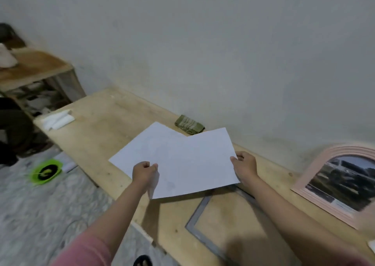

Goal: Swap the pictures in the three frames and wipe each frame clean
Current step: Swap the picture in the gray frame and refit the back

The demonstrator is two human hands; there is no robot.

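My left hand (144, 172) and my right hand (244, 165) hold white sheets above the wooden table (105, 123), blank sides up. One sheet (154, 146) sticks out to the left, pinched by my left hand. The other sheet (205, 160) overlaps it and is gripped at its right edge by my right hand. Below the sheets a grey rectangular frame (197, 211) lies flat on the table, showing bare wood inside. A pink arched frame (316, 176) with a dark landscape picture leans against the wall at the right.
A folded green cloth (189, 124) lies by the wall behind the sheets. White folded material (57, 119) sits at the table's left end. A wooden shelf unit (38, 71) stands at the far left. A green dish (45, 171) lies on the floor.
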